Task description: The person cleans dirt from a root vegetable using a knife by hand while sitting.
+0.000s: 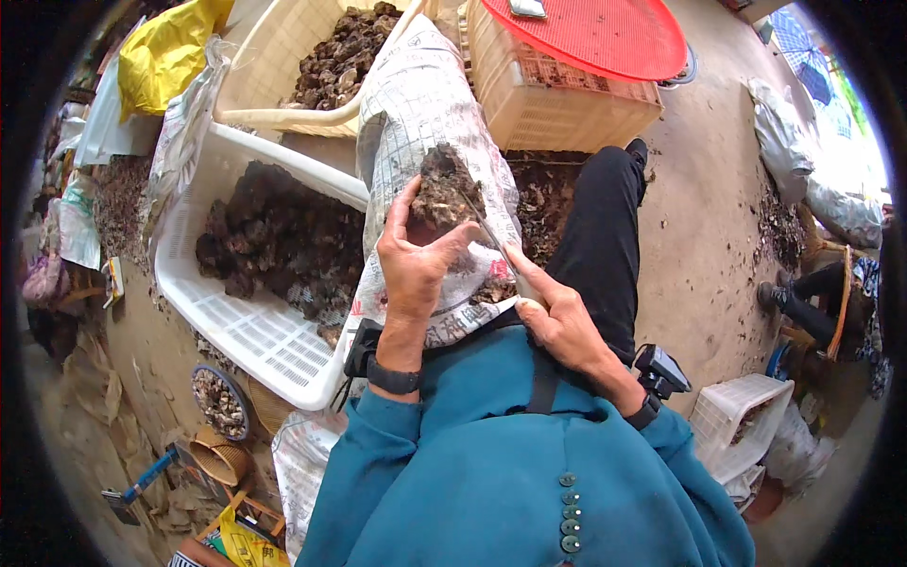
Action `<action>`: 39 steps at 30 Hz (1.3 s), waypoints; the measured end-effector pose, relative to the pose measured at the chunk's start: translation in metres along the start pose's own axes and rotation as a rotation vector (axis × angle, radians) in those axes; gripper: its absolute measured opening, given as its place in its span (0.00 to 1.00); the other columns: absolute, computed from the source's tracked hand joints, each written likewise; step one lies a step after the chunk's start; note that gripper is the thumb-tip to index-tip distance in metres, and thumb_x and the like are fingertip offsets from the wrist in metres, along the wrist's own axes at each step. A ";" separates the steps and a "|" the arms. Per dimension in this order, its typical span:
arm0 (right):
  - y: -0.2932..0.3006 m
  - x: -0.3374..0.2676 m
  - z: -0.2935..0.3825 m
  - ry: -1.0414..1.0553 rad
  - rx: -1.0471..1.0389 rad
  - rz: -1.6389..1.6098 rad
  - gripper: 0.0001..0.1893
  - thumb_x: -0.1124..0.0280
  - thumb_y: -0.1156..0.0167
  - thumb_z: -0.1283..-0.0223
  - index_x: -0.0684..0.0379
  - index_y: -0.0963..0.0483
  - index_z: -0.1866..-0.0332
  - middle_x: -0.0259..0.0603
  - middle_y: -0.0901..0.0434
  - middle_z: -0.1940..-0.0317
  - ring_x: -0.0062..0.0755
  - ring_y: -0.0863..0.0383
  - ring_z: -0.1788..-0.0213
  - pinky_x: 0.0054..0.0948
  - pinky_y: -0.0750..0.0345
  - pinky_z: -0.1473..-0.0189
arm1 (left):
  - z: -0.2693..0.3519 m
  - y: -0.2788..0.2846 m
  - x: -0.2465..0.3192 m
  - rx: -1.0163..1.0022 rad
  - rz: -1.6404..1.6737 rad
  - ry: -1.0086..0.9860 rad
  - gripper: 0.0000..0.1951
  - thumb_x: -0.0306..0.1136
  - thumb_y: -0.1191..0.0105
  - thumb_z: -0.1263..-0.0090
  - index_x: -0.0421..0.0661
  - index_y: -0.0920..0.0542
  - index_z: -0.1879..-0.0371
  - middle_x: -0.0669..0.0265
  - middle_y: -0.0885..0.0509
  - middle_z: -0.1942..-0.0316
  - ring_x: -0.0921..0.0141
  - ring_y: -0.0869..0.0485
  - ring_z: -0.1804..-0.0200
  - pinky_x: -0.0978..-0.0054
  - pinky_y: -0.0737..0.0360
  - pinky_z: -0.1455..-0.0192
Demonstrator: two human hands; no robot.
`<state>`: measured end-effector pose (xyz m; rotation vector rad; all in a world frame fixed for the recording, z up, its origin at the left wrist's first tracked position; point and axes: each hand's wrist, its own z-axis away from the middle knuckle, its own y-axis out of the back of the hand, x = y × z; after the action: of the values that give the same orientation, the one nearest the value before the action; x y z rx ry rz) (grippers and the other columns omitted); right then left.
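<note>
A rough dark-brown clump (445,190), maybe a root or fungus, rests in my left hand (419,259), whose thumb and fingers close around its near end. My right hand (560,312) grips a knife (496,241) by its pale handle, the forefinger laid along the back of the narrow blade. The blade lies against the right side of the clump. Beneath both hands a white woven sack (425,92) bearing print covers my lap. Small dark scraps (494,290) sit in a fold of it near my right hand.
Left of my lap stands a white plastic basket (283,368) with dark clumps (276,234). Behind it, a cream crate (241,117) holds more brown pieces. A red mesh tray (602,35) tops another crate (567,113). A seated person's legs (808,308) show at right, near a white basket (730,411).
</note>
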<state>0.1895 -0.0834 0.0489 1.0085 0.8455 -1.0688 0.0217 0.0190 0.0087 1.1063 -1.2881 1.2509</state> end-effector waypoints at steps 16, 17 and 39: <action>0.034 -0.036 0.001 -0.146 -0.044 0.658 0.37 0.77 0.44 0.42 0.44 0.41 0.25 0.59 0.20 0.54 0.60 0.20 0.52 0.46 0.24 0.49 | 0.002 -0.005 0.008 0.011 0.035 0.066 0.38 0.28 0.24 0.49 0.31 0.30 0.38 0.57 0.19 0.48 0.71 0.21 0.47 0.74 0.25 0.39; 0.030 -0.031 0.000 -0.126 -0.022 0.653 0.37 0.77 0.43 0.42 0.43 0.42 0.25 0.59 0.19 0.55 0.60 0.20 0.53 0.46 0.24 0.50 | 0.001 -0.006 0.009 0.016 0.013 0.063 0.39 0.28 0.24 0.49 0.30 0.30 0.38 0.57 0.19 0.48 0.71 0.21 0.47 0.74 0.24 0.40; 0.051 -0.024 -0.003 0.097 -0.032 0.701 0.35 0.71 0.43 0.41 0.42 0.40 0.27 0.55 0.21 0.70 0.58 0.20 0.66 0.50 0.24 0.63 | 0.000 -0.001 0.010 -0.020 0.099 0.114 0.40 0.28 0.24 0.49 0.30 0.31 0.37 0.58 0.19 0.48 0.71 0.20 0.48 0.74 0.23 0.41</action>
<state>0.2318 -0.0653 0.0818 1.2114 0.5126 -0.4101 0.0222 0.0190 0.0186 0.9532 -1.2787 1.3518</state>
